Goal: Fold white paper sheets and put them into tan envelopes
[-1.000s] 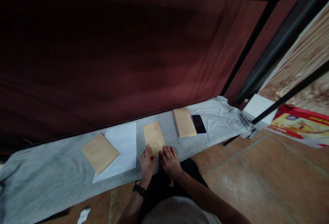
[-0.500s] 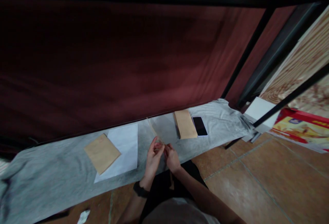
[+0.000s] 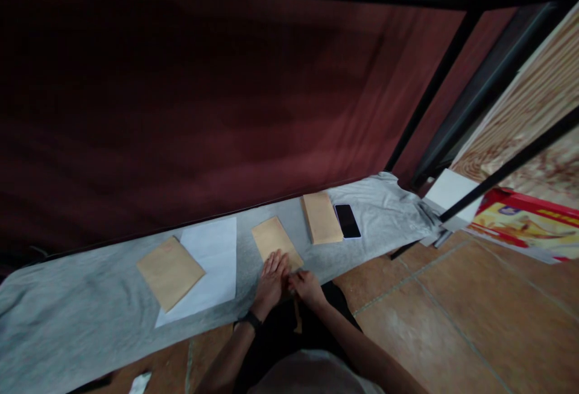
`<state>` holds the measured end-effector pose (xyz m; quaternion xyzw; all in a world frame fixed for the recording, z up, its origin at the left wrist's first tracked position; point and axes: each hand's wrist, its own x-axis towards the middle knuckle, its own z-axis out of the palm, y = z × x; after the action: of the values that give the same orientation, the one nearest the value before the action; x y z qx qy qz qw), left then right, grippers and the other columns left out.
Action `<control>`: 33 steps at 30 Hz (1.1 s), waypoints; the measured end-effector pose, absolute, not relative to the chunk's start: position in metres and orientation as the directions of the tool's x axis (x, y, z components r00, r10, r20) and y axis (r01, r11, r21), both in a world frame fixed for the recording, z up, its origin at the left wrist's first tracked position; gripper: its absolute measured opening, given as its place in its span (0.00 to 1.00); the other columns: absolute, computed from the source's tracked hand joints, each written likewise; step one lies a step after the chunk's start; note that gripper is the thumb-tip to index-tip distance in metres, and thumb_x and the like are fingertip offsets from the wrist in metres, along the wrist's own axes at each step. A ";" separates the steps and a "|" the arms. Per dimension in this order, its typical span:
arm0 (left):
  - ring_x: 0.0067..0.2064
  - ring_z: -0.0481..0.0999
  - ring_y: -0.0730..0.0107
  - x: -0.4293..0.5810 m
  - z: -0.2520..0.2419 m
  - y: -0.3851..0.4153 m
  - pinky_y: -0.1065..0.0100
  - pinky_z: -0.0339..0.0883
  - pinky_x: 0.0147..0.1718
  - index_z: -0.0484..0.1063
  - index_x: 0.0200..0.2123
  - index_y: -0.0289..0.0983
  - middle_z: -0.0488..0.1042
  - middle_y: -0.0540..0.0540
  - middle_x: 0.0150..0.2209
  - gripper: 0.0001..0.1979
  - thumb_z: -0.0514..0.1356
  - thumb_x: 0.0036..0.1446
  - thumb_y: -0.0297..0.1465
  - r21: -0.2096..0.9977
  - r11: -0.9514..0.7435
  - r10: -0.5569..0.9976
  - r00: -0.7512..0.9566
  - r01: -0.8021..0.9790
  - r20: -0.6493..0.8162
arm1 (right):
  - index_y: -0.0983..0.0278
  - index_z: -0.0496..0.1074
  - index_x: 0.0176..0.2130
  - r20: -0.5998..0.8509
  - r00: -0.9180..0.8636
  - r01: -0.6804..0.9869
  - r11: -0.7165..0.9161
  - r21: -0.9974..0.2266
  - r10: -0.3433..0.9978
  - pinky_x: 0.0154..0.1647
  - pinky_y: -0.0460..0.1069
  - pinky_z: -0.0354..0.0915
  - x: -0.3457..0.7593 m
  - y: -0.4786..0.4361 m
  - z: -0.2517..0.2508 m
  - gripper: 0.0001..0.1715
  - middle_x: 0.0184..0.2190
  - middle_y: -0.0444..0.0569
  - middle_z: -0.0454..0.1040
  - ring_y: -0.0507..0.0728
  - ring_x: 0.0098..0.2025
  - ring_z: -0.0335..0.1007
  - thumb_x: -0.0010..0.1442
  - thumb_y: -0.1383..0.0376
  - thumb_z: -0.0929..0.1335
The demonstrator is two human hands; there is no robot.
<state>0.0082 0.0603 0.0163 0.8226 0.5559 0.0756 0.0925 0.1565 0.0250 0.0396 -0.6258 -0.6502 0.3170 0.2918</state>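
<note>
A brown paper envelope (image 3: pixel 275 238) lies flat on the grey cloth, its near end under my hands. My left hand (image 3: pixel 272 276), with a dark band at the wrist, rests palm down on it, fingers stretched out. Just to the right, my right hand (image 3: pixel 306 286) is closed at the envelope's near edge; what its fingers pinch is too small to make out. A narrow brown strip (image 3: pixel 298 315) hangs below the hands, over my dark trousers.
On the left, another brown envelope (image 3: pixel 170 273) overlaps a white sheet (image 3: pixel 217 261). A brown paper stack (image 3: pixel 322 219) lies beside a phone (image 3: pixel 348 221). Black bars and a red-yellow box (image 3: pixel 525 225) stand at the right.
The brown envelope, earlier raised and seen edge-on between my hands, now lies flat on the cloth. My left hand has flattened onto it; my right hand has moved slightly lower.
</note>
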 end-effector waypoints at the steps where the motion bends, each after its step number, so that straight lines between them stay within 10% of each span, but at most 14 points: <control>1: 0.71 0.51 0.58 0.008 0.018 0.061 0.54 0.53 0.66 0.60 0.66 0.38 0.57 0.41 0.70 0.25 0.45 0.68 0.31 0.228 -0.361 0.930 0.366 0.904 0.021 | 0.63 0.77 0.46 0.003 -0.069 0.657 0.047 -0.753 0.998 0.47 0.52 0.71 0.160 0.024 0.039 0.16 0.42 0.52 0.79 0.58 0.44 0.76 0.70 0.66 0.61; 9: 0.72 0.48 0.56 0.016 0.025 0.102 0.50 0.44 0.68 0.56 0.68 0.39 0.55 0.43 0.70 0.27 0.45 0.68 0.34 0.146 -0.356 0.935 0.351 0.923 0.055 | 0.67 0.48 0.71 0.242 -0.376 0.856 0.436 -0.279 0.894 0.70 0.61 0.47 0.171 0.005 0.018 0.41 0.69 0.57 0.56 0.63 0.70 0.50 0.69 0.53 0.63; 18: 0.50 0.75 0.60 0.015 0.047 0.168 0.53 0.73 0.47 0.68 0.55 0.37 0.71 0.41 0.54 0.20 0.61 0.63 0.39 0.226 -0.247 0.969 0.241 0.942 0.053 | 0.66 0.45 0.72 0.192 -0.367 0.861 0.411 -0.300 0.910 0.70 0.62 0.48 0.170 0.006 0.016 0.42 0.71 0.57 0.50 0.66 0.71 0.47 0.69 0.51 0.62; 29: 0.53 0.73 0.59 0.015 0.039 0.140 0.51 0.71 0.50 0.68 0.56 0.38 0.70 0.41 0.56 0.20 0.60 0.64 0.39 0.211 -0.300 0.954 0.292 0.930 0.070 | 0.64 0.53 0.70 0.205 -0.335 0.850 0.389 -0.356 0.920 0.68 0.64 0.51 0.171 0.006 0.016 0.36 0.70 0.54 0.54 0.68 0.70 0.49 0.70 0.53 0.61; 33: 0.68 0.56 0.53 0.016 0.020 0.097 0.44 0.48 0.66 0.61 0.65 0.40 0.61 0.40 0.67 0.24 0.47 0.68 0.32 0.146 -0.358 0.933 0.347 0.922 0.092 | 0.60 0.64 0.64 0.233 -0.273 0.822 0.352 -0.448 0.933 0.66 0.61 0.54 0.173 0.014 0.021 0.24 0.65 0.50 0.65 0.64 0.65 0.58 0.71 0.61 0.61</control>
<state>0.0158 0.0969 0.0204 0.8200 0.5657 0.0797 0.0339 0.1730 0.0139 0.0211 -0.5563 -0.7887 0.1202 0.2324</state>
